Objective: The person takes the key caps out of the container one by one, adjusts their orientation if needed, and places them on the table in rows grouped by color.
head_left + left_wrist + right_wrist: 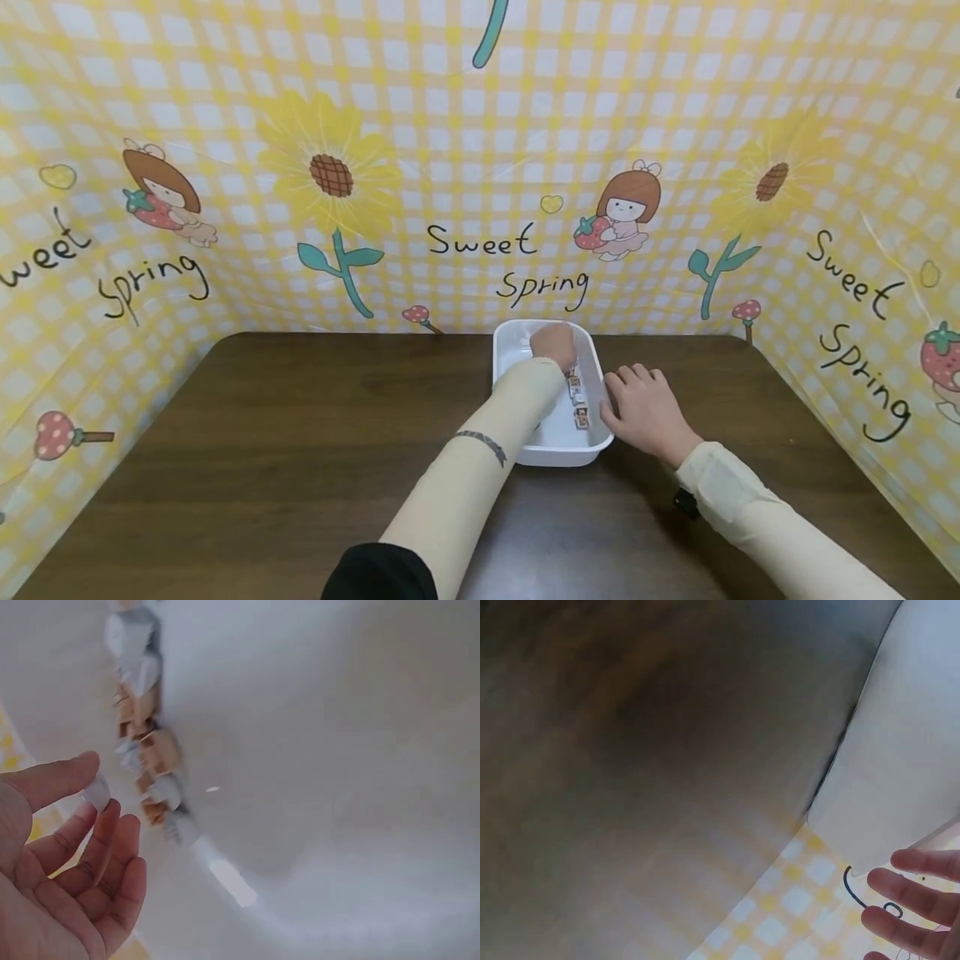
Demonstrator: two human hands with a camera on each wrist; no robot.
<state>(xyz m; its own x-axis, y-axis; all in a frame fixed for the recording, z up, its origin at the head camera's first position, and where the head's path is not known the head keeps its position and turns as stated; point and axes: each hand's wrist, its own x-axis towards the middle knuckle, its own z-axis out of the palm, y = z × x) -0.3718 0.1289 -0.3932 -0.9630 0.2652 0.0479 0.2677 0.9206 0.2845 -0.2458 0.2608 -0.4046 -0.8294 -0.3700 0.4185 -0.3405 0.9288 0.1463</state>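
Note:
My left hand (pixel 553 343) reaches into the far part of a white plastic tub (pixel 562 457). In the left wrist view the thumb and index finger pinch a small white piece (pixel 97 793), with the other fingers loosely bent. Beside those fingers runs a row of small brown and white block-like pieces (pixel 159 754), blurred here; part of this row (pixel 577 402) also shows along the tub's right side in the head view. Just outside the tub's right wall is my right hand (pixel 647 414), its fingers spread and holding nothing.
The tub stands on a dark brown wooden table (pixel 315 433), near the far edge. A yellow-and-white checked cloth (pixel 465 167) with printed flowers and lettering hangs behind and at both sides. My left forearm covers part of the tub's left side.

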